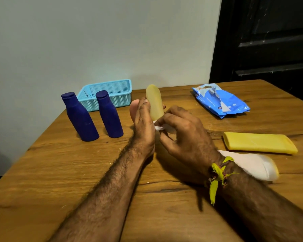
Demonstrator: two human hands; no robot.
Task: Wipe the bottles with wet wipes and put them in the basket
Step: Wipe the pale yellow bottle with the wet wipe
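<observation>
My left hand (141, 117) grips the pale yellow bottle (154, 102), held tilted above the table (77, 172), fingers wrapped behind it. My right hand (184, 130) pinches a white wipe (160, 127) against the bottle's lower end. Basket (110, 94) as landmark: it sits at the table's far edge by the wall. Two blue bottles (80, 117) (109, 115) stand upright just in front of it. The held bottle is to its right, near. The wipe pack (220, 102) lies well to its right. A yellow bottle (259, 143) and a white bottle (252, 164) lie flat, right and nearer me.
</observation>
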